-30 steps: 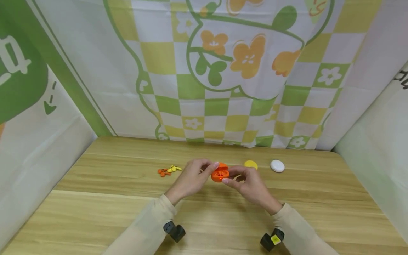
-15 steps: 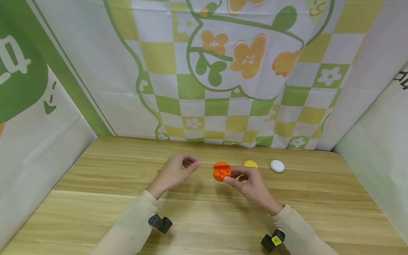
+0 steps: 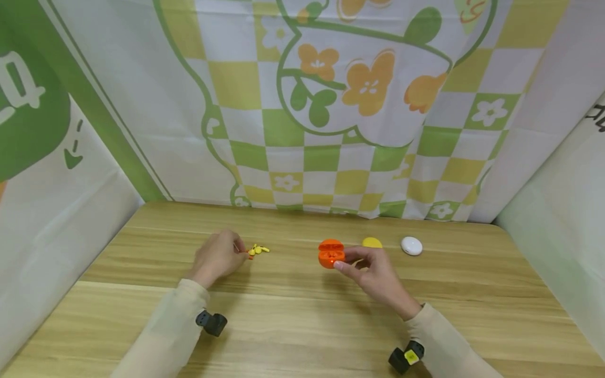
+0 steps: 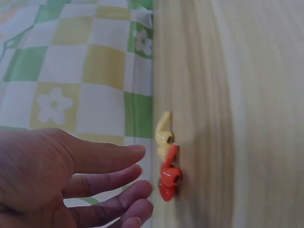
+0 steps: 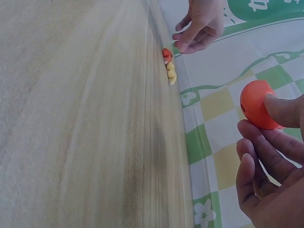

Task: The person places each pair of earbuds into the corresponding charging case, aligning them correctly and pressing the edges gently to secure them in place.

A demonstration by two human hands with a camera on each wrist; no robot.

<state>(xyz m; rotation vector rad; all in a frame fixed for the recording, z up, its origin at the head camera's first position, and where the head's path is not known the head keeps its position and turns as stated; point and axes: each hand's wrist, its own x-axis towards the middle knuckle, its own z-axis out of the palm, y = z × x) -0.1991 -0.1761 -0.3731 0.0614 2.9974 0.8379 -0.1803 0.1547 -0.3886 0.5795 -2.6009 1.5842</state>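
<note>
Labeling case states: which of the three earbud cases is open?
The orange case, pinched in the right hand, lid up. The yellow case and white case lie closed.

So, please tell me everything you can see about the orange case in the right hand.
The orange case is small, rounded and looks like glossy plastic. Its hinged lid stands open, showing moulded hollows inside. The right hand holds it just above the wooden table, pinched between thumb and fingers. Nothing else touches it; a yellow case lies just behind.
</note>
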